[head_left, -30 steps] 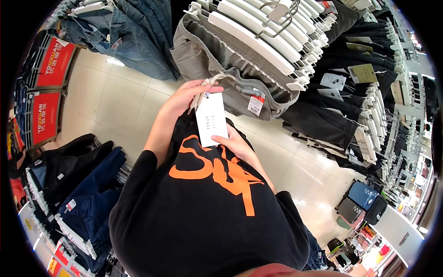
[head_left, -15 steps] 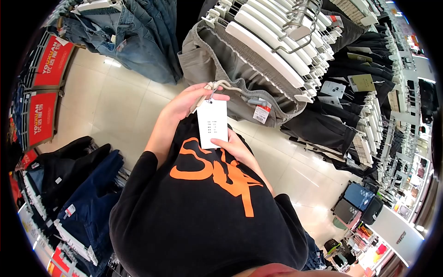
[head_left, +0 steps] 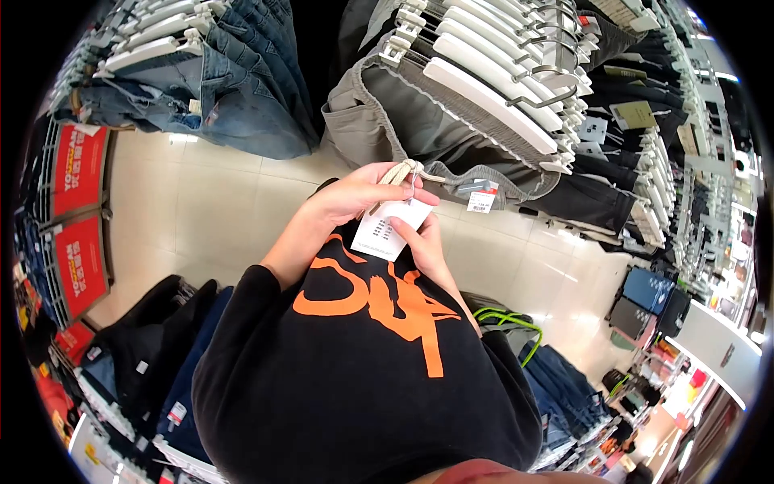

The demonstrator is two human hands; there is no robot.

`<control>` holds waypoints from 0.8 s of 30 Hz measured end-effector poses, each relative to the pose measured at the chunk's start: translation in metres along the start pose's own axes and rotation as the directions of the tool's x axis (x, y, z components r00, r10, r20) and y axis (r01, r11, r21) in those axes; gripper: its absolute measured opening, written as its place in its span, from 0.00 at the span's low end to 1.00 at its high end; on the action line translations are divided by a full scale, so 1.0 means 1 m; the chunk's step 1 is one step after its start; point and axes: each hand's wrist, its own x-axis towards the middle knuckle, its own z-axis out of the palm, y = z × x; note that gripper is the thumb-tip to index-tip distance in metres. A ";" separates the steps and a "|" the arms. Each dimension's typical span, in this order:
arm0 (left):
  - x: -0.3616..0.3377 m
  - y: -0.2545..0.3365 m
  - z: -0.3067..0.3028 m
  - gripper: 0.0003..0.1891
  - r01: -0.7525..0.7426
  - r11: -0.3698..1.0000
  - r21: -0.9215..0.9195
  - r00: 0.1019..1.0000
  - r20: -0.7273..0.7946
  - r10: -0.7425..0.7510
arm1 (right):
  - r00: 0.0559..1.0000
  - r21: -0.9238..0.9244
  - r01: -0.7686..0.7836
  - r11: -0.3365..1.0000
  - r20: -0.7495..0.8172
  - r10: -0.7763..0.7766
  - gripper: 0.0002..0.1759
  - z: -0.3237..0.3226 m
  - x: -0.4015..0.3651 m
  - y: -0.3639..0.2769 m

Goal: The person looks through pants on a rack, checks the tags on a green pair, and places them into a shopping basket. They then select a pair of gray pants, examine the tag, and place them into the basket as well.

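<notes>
A white paper hang tag with small printed lines hangs tilted in front of my chest. My left hand is closed at its top, gripping the beige drawstring of the grey pants. My right hand pinches the tag's right side, its thumb over the printed face. The pants hang by white clips, their elastic waistband facing me. A white and red price label with a grey security tag dangles from the waistband's right part.
White hangers crowd the rack ahead. Blue jeans hang at the upper left, above red signs. Dark pants hang on the right. More jeans and a bright green hanger are behind my right arm.
The hang tag has gone from upright to tilted, its lower end leftward. Both hands have shifted right in view, and the right hand has moved up closer to the left. The camera view has shifted too.
</notes>
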 end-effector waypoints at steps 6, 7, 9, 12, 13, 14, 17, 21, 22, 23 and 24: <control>-0.016 0.015 -0.013 0.09 0.072 0.997 0.043 0.996 0.045 -0.074 | 0.989 0.024 0.081 0.996 -0.123 -0.077 0.14 0.036 -0.004 0.015; -0.019 0.017 -0.014 0.09 0.095 0.994 0.052 0.993 0.060 -0.098 | 0.988 0.041 0.076 0.996 -0.134 -0.070 0.14 0.040 -0.005 0.019; -0.025 0.022 -0.018 0.08 0.154 0.980 0.125 0.985 0.061 -0.162 | 0.982 0.062 0.097 0.993 -0.166 -0.086 0.15 0.051 -0.007 0.022; -0.031 0.017 -0.029 0.08 0.190 0.966 0.173 0.973 0.099 -0.209 | 0.970 0.080 0.128 0.989 -0.219 -0.108 0.14 0.067 -0.013 0.035; -0.034 0.016 -0.032 0.08 0.205 0.963 0.175 0.968 0.108 -0.226 | 0.962 0.082 0.147 0.986 -0.244 -0.123 0.13 0.071 -0.015 0.039; -0.036 0.016 -0.034 0.08 0.189 0.964 0.186 0.970 0.121 -0.213 | 0.958 0.085 0.149 0.985 -0.260 -0.122 0.13 0.076 -0.016 0.043; -0.041 0.009 -0.042 0.10 0.177 0.972 0.153 0.978 0.087 -0.192 | 0.945 0.075 0.165 0.983 -0.298 -0.136 0.15 0.090 -0.011 0.049; -0.041 -0.008 -0.059 0.15 0.046 0.937 0.347 0.996 -0.082 -0.019 | 0.906 0.410 0.098 0.907 -0.413 0.089 0.11 0.098 0.003 0.066; -0.042 -0.013 -0.066 0.18 0.077 0.898 0.433 0.995 -0.084 -0.046 | 0.910 0.539 0.012 0.842 -0.354 0.214 0.10 0.094 0.005 0.072; -0.044 -0.016 -0.069 0.19 0.069 0.856 0.513 0.997 -0.056 -0.047 | 0.939 0.565 -0.031 0.824 -0.267 0.219 0.12 0.089 0.008 0.076; -0.046 -0.018 -0.070 0.20 0.056 0.807 0.588 0.998 -0.030 -0.048 | 0.982 0.612 -0.090 0.786 -0.077 0.173 0.14 0.080 0.010 0.084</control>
